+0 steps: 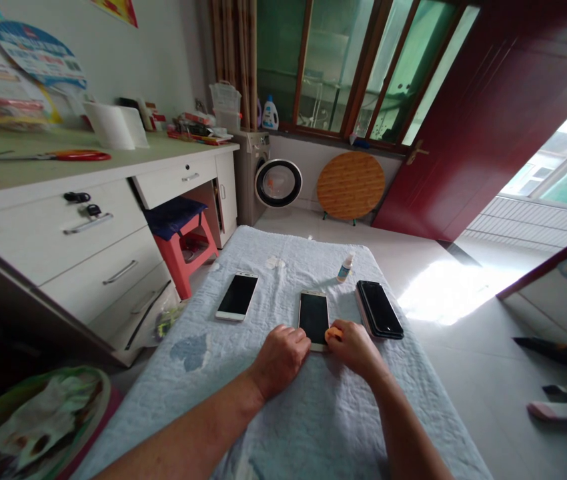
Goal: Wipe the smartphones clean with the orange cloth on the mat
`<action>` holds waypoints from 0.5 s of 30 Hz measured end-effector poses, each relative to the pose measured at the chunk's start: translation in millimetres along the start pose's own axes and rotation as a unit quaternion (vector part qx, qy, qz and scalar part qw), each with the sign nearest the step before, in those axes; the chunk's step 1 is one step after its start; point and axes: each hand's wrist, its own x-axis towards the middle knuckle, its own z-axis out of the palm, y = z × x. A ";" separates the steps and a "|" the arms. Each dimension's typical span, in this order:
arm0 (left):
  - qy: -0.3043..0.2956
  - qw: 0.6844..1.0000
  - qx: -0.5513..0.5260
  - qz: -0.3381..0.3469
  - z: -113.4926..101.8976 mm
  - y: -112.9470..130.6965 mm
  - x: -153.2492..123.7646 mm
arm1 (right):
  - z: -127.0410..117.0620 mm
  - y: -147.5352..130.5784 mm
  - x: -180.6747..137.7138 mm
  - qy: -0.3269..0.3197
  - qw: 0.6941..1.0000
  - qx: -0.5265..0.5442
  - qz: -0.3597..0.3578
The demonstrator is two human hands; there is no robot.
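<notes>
A smartphone (314, 317) with a dark screen and pale frame lies face up on the blue-grey quilted cloth (283, 260). My left hand (282, 359) is closed, its curled fingers gripping the phone's lower left edge. Pinched in my right hand (356, 347) is a small orange piece (333, 333), touching the phone's lower right edge; whether it is cloth or sponge I cannot tell. To the left lies a white smartphone (237, 297), also face up. A stack of black phones (379, 309) rests at the right, with a small spray bottle (345, 268) standing behind it.
A white desk (88, 233) holds a paper roll (111, 125) and red-handled scissors (81, 155). A red stool (188, 250) is tucked beneath. The washing machine (249, 167) has its door open. At lower left stands a green-rimmed basin (108, 393); a round wooden tabletop (351, 185) leans behind.
</notes>
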 end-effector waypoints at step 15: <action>0.052 0.992 -0.071 -0.087 -3.4 -11.9 -2.5 | 15.5 3.6 6.2 0.112 0.987 0.100 0.060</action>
